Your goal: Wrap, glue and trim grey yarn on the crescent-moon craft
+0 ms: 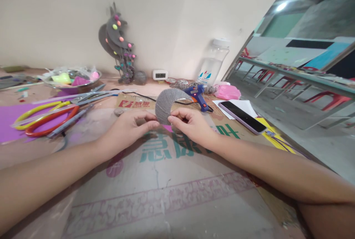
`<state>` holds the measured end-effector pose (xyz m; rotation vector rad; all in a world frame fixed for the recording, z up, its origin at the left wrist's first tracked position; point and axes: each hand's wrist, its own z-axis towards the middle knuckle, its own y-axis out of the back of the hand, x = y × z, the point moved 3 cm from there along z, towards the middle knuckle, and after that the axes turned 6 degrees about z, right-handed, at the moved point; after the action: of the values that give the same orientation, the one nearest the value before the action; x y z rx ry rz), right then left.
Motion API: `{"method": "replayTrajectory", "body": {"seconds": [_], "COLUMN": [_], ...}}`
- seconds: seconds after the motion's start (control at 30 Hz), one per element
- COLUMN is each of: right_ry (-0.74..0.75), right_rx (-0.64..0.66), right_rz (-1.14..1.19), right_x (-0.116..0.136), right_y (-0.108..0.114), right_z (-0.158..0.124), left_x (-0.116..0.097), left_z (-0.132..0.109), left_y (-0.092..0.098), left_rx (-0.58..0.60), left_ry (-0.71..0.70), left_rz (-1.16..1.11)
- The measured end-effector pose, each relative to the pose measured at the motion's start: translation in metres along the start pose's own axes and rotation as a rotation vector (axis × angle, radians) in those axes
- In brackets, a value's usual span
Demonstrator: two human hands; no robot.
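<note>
From my remote seat, I hold the grey crescent [163, 109] pinched by left hand [134, 126] and right hand [192, 125] above cardboard [177, 194], glue gun [200, 98] close behind (scissors [75, 112] left, phone [242, 117] right).

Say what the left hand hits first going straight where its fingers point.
The gray crescent: the left hand is right at its edge. Beyond that, probably the right hand, though depth is unclear.

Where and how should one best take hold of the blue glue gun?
Probably take the blue glue gun by its handle, from the near right: the handle points towards the viewer, while the grey crescent overlaps the gun's left side in view.
</note>
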<state>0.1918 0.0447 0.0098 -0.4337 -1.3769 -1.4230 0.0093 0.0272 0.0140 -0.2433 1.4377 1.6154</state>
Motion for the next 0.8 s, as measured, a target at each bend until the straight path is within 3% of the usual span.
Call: {"method": "replayTrajectory", "body": {"seconds": [0.33,0.63,0.8], "right_ry": [-0.051,-0.126,-0.132], "right_rx": [0.112,0.084,0.097], "right_rz": [0.164,0.304,0.348], "right_x": [0.0,-0.0036,-0.0017], "right_y": [-0.0017,0.0011,0.0013], "right_z": [0.0009,0.0026,0.0024], "left_x": [-0.0006,0.0046,0.0027], "left_z": [-0.0025,-0.001,0.0002], "left_y": [0.0002,0.0062,0.0058], "left_rx": [-0.017,-0.127,-0.095], "left_ry": [-0.07,0.117,0.141], "left_rz": [0.099,-0.028,0.022]}}
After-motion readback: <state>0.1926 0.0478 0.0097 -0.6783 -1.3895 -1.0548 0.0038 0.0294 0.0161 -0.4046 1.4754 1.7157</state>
